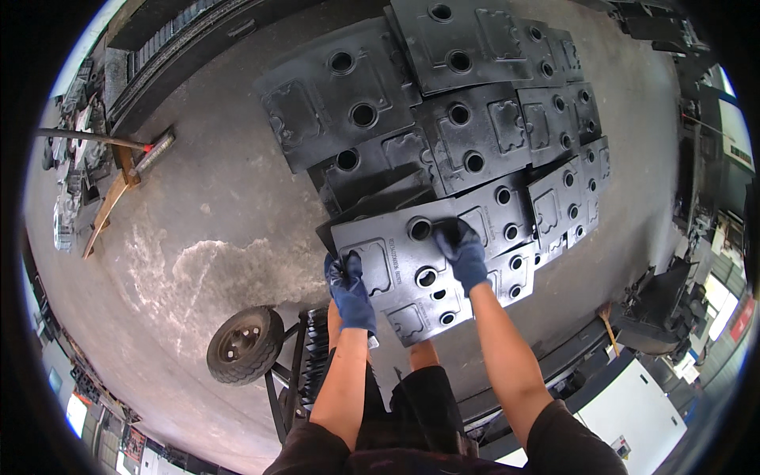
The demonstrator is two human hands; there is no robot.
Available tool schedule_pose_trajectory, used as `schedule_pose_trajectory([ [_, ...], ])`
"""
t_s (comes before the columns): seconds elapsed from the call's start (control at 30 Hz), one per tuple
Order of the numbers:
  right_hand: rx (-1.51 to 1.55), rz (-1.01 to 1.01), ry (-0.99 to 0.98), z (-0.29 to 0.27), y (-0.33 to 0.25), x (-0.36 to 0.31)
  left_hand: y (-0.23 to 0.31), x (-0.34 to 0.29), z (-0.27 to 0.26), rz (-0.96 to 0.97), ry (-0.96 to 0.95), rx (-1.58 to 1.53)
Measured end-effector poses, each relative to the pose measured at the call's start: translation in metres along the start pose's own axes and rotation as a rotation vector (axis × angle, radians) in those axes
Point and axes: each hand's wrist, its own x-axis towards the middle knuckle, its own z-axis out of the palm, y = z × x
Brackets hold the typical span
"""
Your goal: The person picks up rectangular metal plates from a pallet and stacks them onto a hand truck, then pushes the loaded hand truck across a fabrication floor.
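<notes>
A flat dark grey moulded panel [402, 253] with two round holes and raised outlines is tilted up in front of me, at the near edge of the spread of similar panels. My left hand [349, 293], in a dark blue glove, is closed on its left edge. At its right side my right hand [461, 252], gloved alike, grips the edge beside the upper hole. Part of each hand's fingers is hidden. Just beyond the held panel, another panel [388, 198] leans at a slant. Nearer my legs, a lower panel [423, 317] partly shows under the held one.
Overlapping dark panels [475, 123] cover much of the concrete floor [198, 182] ahead. A rubber-tyred wheel [245, 344] on a metal frame stands by my left leg. A long-handled floor tool [154, 154] lies left. A white cabinet [633, 408] stands at the near right.
</notes>
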Motion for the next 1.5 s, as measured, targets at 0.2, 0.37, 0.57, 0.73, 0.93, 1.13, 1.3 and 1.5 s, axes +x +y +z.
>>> schedule_pose_trajectory([
  [0.2, 0.061, -0.135, 0.017, 0.008, 0.003, 0.022, 0.025, -0.002, 0.014, 0.124, 0.002, 0.014],
  [0.37, -0.093, -0.075, -0.006, 0.009, -0.061, 0.052, -0.001, 0.013, 0.027, 0.377, 0.385, 0.119],
  [0.57, 0.104, 0.125, -0.162, 0.01, -0.042, 0.047, 0.01, 0.024, 0.008, 0.071, 0.109, 0.087],
  [0.73, 0.28, -0.19, -0.125, 0.02, -0.032, 0.053, -0.026, 0.059, -0.003, 0.264, 0.182, 0.166],
  [0.93, 0.086, -0.413, -0.04, 0.031, -0.005, 0.067, -0.008, 0.061, 0.009, 0.354, 0.064, 0.14],
  [1.13, -0.535, -0.789, -0.044, 0.0, 0.021, 0.086, 0.006, 0.038, 0.018, 0.219, -0.081, -0.026],
  [1.3, -0.263, -0.979, -0.179, -0.023, 0.016, -0.038, -0.067, -0.068, -0.063, 0.233, 0.122, -0.267],
  [1.5, 0.139, -0.431, -0.72, 0.014, -0.015, -0.228, -0.163, -0.284, -0.183, 0.123, 0.401, -0.458],
])
